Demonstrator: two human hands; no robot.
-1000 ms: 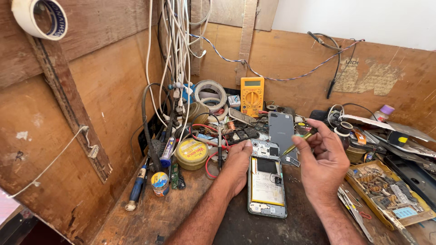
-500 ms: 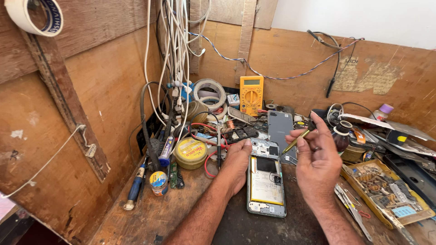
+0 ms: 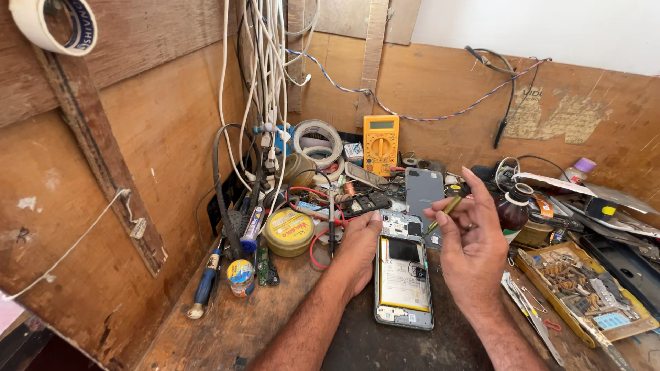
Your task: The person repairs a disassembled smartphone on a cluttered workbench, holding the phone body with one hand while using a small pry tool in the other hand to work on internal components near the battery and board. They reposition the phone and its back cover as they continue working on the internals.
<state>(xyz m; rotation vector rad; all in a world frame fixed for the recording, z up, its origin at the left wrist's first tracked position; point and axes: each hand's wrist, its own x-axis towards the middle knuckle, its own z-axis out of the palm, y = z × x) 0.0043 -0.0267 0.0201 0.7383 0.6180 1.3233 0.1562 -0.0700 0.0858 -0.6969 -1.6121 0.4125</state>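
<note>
- The phone lies face down near the front middle of the bench, back cover off, battery and boards bare.
- The left hand rests along the phone's left edge, fingers curled together and pressing it steady.
- The right hand is raised just above the phone's upper right corner, thumb and fingertips pinching a thin yellowish tool, tip pointing down-left toward the phone's top end.
- The grey cover stands apart, just behind the phone.
- As I judge it, opening is done; the inside work looks only begun, and closing up is left.
- Around: a yellow tin to the left, a yellow meter against the back wall, a parts tray by the right edge.
</note>
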